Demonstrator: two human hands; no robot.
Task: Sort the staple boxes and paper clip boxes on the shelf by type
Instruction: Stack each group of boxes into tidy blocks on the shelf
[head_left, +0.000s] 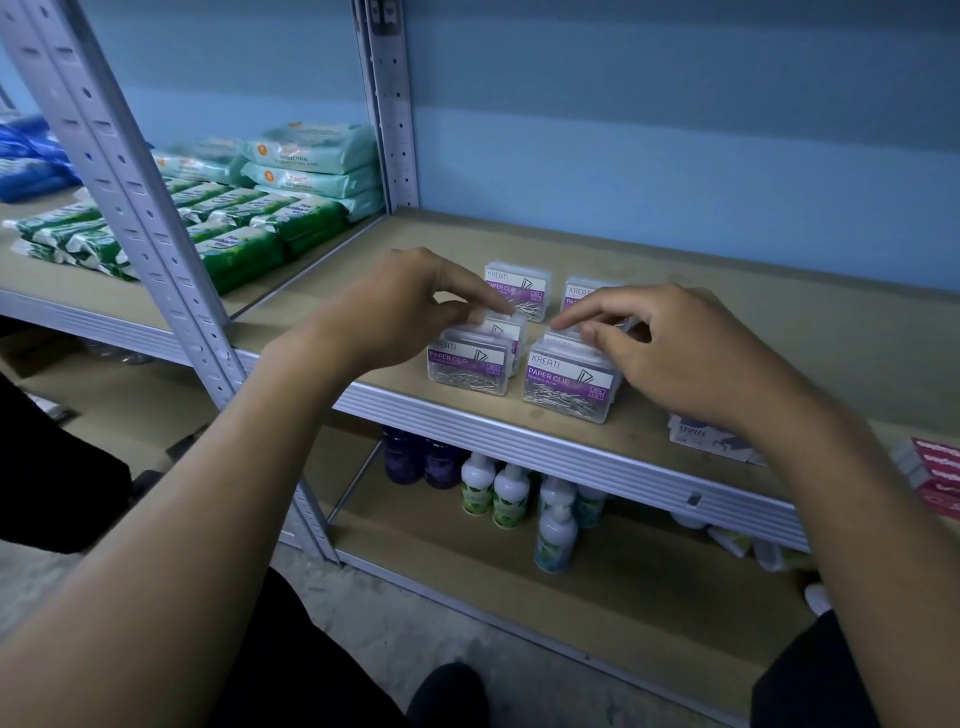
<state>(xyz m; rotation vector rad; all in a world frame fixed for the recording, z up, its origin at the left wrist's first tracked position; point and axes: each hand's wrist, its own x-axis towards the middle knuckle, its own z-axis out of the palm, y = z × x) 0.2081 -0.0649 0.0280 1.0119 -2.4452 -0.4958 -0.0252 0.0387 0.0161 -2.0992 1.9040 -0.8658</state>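
Note:
Several clear paper clip boxes with purple labels stand in two rows on the brown shelf board. The front left box and the front right box are near the shelf's edge; a back left box and a back right box stand behind. My left hand hovers over the left row, fingertips touching the top of a middle box. My right hand rests its fingertips on a box top in the right row. A white staples box lies at the right, partly hidden by my right wrist.
Red-and-white boxes sit at the far right edge. A metal upright separates this bay from packs of wipes on the left. Bottles stand on the lower shelf.

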